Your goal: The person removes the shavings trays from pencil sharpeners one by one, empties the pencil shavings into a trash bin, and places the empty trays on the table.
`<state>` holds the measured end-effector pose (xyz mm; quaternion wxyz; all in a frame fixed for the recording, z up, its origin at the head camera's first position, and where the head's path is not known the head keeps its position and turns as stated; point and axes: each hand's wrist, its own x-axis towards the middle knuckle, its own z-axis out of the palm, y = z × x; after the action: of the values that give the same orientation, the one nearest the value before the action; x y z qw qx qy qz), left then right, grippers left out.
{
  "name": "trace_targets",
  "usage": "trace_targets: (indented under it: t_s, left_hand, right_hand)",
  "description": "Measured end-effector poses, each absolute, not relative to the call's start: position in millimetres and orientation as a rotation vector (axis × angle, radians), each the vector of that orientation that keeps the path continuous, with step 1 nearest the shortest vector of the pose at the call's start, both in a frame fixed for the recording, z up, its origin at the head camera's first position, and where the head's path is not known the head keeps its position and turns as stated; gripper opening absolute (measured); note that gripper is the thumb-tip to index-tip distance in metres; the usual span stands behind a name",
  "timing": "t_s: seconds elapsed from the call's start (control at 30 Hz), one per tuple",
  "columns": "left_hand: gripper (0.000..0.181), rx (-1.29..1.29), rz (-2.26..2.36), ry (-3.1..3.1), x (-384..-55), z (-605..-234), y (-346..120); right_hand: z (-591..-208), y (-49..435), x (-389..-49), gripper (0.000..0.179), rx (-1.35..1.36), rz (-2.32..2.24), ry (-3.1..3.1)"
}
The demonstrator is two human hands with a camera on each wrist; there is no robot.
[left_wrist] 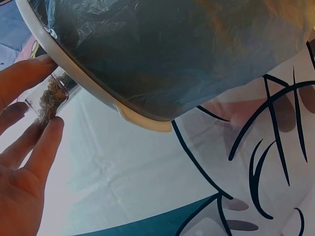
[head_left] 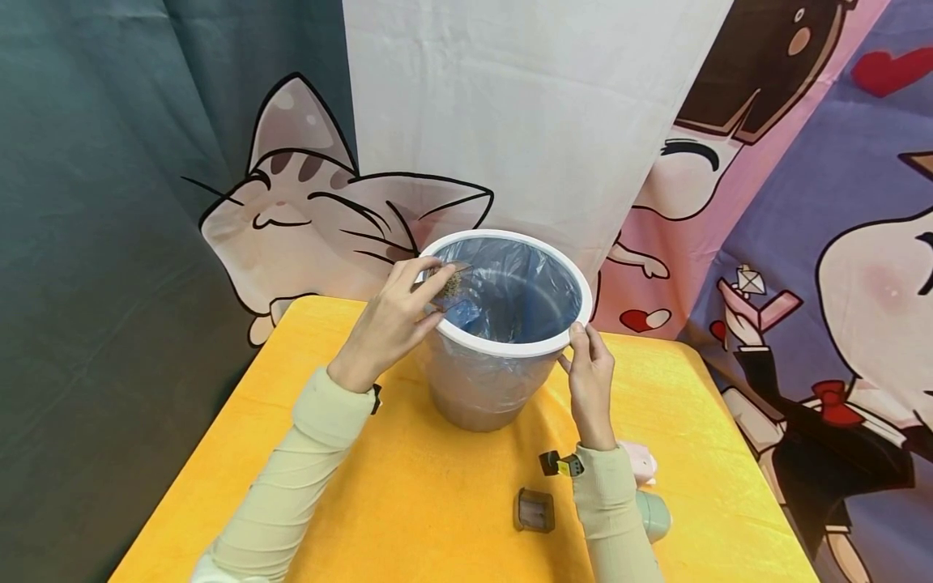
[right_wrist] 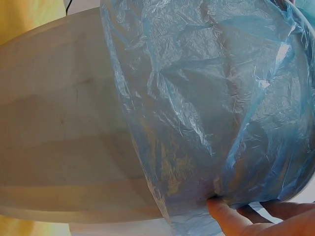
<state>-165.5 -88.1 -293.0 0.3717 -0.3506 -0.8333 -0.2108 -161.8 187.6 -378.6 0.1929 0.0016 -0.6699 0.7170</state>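
A trash can (head_left: 466, 405) with a white rim (head_left: 503, 348) stands upright, lined with a bluish see-through plastic bag (head_left: 521, 304). My left hand (head_left: 382, 328) pinches a small clear container (left_wrist: 55, 94) between thumb and fingers. Brownish-green loose bits (left_wrist: 51, 101) show inside it. In the head view this container is tilted at the left part of the rim, over the opening. On the other side my right hand (head_left: 592, 380) grips the rim, thumb on top and fingers beneath. The right wrist view shows its fingertips against the bag's folded-over edge (right_wrist: 172, 147).
The trash can is on a yellow cloth-covered table (head_left: 415, 502). A small dark brown, open box-like piece (head_left: 534, 511) lies in front of it. Near my right forearm are a pink object (head_left: 639, 461) and a mint-green one (head_left: 654, 517), both partly hidden. Behind hangs a cartoon-printed curtain (head_left: 466, 105).
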Motion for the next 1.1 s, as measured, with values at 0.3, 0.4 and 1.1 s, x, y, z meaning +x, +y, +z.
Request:
trace_targets:
  t_s: [0.3,0.4,1.1]
  left_hand:
    - [0.053,-0.917,-0.512,-2.149,-167,-291,-85]
    - [0.053,-0.927,-0.502,-2.152,-168,-290,-84]
    - [0.041,-0.986,-0.209,-2.077,-174,-289,-72]
  right_hand:
    - [-379,188,-163,0.052,0.003,2.031,-1.867]
    - [-379,188,-163,0.052,0.0,2.027,-1.866]
    - [-378,187,-162,0.051,-0.02,2.012,-1.883]
